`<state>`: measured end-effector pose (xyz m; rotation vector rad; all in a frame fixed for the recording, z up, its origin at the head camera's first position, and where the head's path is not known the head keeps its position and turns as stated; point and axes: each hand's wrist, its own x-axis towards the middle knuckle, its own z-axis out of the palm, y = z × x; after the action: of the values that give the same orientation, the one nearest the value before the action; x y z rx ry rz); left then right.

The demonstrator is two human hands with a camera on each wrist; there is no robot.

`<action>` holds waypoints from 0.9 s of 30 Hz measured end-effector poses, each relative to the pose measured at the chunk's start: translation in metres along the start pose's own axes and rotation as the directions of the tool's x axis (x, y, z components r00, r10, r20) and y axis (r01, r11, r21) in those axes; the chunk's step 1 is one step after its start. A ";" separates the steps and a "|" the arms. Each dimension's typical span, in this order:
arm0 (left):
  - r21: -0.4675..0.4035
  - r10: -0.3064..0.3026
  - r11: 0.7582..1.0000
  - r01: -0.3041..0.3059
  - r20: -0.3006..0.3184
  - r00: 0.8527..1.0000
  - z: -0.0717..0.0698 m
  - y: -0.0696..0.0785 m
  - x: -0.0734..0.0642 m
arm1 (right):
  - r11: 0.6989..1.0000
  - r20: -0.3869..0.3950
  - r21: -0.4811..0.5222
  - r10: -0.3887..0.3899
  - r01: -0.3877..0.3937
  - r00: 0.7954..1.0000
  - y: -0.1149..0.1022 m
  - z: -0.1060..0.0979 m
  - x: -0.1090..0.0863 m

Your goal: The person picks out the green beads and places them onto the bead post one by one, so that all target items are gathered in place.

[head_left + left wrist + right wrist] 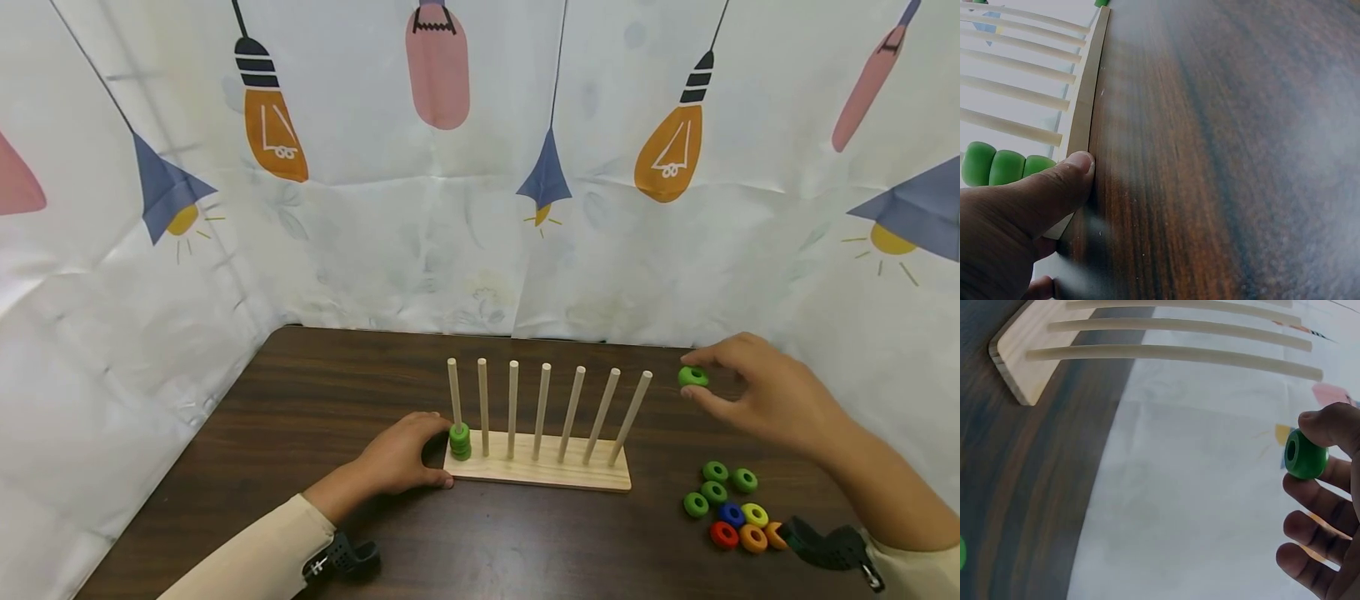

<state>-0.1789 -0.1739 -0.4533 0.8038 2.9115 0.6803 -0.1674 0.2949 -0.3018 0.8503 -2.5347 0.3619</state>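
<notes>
A pale wooden peg stand (540, 473) with a row of upright pegs sits on the table. Three green rings (1007, 167) are stacked on its leftmost peg. My left hand (405, 454) grips the left end of the base, with the thumb (1063, 187) along the front edge; its other fingers are mostly hidden. Raised to the right of the last peg, my right hand (772, 396) pinches a green ring (1305, 455) between thumb and fingertips. The hole of that ring faces the pegs, and it is apart from them.
Loose rings lie on the dark table (360, 375) at the right: several green ones (715, 472), a blue ring (731, 514), a yellow ring (754, 515), a red ring (724, 536) and orange ones (753, 538). A lamp-printed cloth (420, 267) hangs behind the table.
</notes>
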 end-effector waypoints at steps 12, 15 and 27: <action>-0.003 0.009 1.000 -0.009 0.006 1.000 -0.001 -0.001 0.001 | 0.999 -0.047 0.015 -0.045 0.046 0.998 -0.010 -0.009 0.016; 0.001 0.004 1.000 -0.004 0.005 1.000 -0.001 -0.001 0.001 | 0.997 -0.050 0.022 -0.067 0.068 0.997 -0.013 -0.009 0.020; -0.001 0.011 1.000 -0.011 -0.003 1.000 0.000 -0.001 0.001 | 0.989 -0.052 0.068 -0.131 0.134 0.990 -0.021 -0.009 0.029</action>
<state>-0.1801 -0.1747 -0.4537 0.8194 2.9113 0.6848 -0.1725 0.2676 -0.2772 1.0194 -2.4190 0.4270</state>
